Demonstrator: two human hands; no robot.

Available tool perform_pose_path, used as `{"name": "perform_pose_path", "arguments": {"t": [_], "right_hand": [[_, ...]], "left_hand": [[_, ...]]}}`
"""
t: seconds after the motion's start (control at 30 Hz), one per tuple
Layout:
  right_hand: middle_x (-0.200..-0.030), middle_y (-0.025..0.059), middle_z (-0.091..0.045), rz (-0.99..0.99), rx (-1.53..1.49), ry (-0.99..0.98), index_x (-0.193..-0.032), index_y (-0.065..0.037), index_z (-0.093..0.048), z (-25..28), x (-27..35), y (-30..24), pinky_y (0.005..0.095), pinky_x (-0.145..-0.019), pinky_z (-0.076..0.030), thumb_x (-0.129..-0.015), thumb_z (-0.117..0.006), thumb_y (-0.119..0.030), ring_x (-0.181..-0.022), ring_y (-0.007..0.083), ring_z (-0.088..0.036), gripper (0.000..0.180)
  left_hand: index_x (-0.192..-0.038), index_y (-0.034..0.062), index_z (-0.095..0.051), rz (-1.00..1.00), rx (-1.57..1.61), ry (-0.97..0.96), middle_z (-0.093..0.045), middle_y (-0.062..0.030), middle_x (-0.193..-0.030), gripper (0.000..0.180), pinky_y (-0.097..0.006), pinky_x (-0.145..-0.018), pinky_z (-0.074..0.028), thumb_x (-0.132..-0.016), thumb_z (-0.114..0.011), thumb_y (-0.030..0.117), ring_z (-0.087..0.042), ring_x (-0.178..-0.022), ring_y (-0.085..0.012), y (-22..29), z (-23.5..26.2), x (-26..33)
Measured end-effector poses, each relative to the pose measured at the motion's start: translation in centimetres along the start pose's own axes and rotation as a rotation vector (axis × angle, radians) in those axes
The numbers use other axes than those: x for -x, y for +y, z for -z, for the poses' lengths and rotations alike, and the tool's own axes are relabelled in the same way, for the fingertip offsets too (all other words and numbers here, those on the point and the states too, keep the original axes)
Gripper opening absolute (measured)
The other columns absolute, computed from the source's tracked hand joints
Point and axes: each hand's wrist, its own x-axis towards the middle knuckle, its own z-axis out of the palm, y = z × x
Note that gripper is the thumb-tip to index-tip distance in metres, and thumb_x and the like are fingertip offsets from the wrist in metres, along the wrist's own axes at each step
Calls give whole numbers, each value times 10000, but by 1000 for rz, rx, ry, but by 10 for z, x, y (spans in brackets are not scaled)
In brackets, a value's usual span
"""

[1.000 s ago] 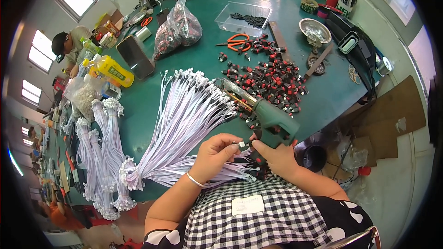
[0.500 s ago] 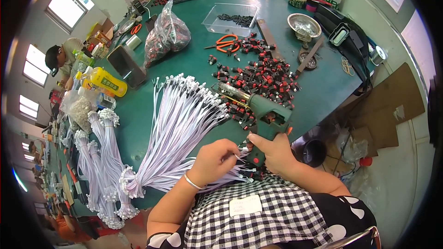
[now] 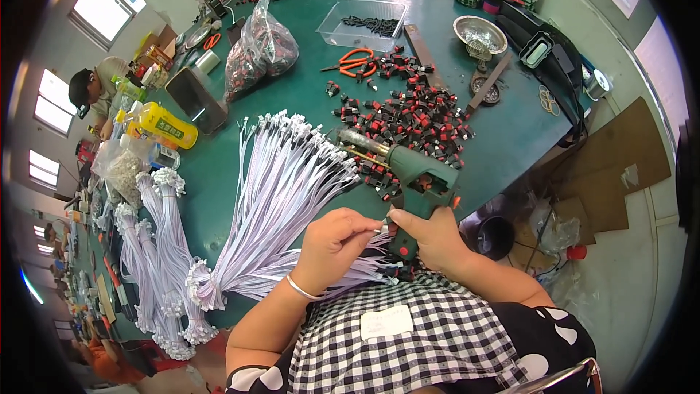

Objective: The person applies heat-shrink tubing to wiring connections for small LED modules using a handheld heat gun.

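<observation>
Left hand (image 3: 337, 242) and right hand (image 3: 432, 237) pinch one small connector (image 3: 384, 227); clear tray (image 3: 362, 16) holds black parts (image 3: 372, 25).

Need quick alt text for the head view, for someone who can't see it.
Both hands, left hand and right hand, meet over a small connector at the edge of a green table, beside a green glue gun, a fan of white wires and red-black switches.

Assembly workshop: green workbench (image 3: 292, 95), bundled wire harnesses (image 3: 270, 204), red-black switches (image 3: 419, 113), glue gun (image 3: 415, 182).
</observation>
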Motion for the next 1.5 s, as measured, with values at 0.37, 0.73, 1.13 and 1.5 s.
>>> {"name": "perform_pose_path", "arguments": {"t": [0.37, 0.73, 1.13, 1.5], "right_hand": [[-801, 31, -574, 79, 257, -73, -906, 1, -560, -8, 2, 10, 243, -638, -448, -786, -608, -91, -707, 103, -544, 159], [-784, 0, -579, 144, 286, 17, -869, -13, -586, -3, 3, 1, 237, -634, -426, -784, -612, -110, -705, 74, -526, 131], [-748, 4, -568, 133, 288, 19, -842, 1, -576, -1, 6, 3, 238, -585, -428, -761, -650, -89, -665, 67, -507, 142], [-748, 6, -572, 37, 279, 17, -838, -1, -580, -1, 6, -3, 240, -572, -430, -762, -648, -86, -646, 66, -502, 133]], "left_hand": [[-894, 37, -526, 519, 729, 182, -545, -19, -730, 81, -168, -489, -362, -819, -558, 37, -454, -563, -40, -26, -20, 13], [-882, 13, -579, 310, 254, -103, -556, -71, -768, 119, -237, -601, -424, -776, -599, 64, -525, -647, -147, -9, -7, 14], [-805, -35, -551, 362, 381, -181, -540, -87, -923, 22, -201, -614, -465, -792, -541, -22, -567, -696, -97, -6, -2, 7], [-770, -21, -507, 434, 441, -231, -532, -78, -858, 37, -210, -663, -432, -753, -527, -48, -523, -723, -101, -11, -6, 3]]}}
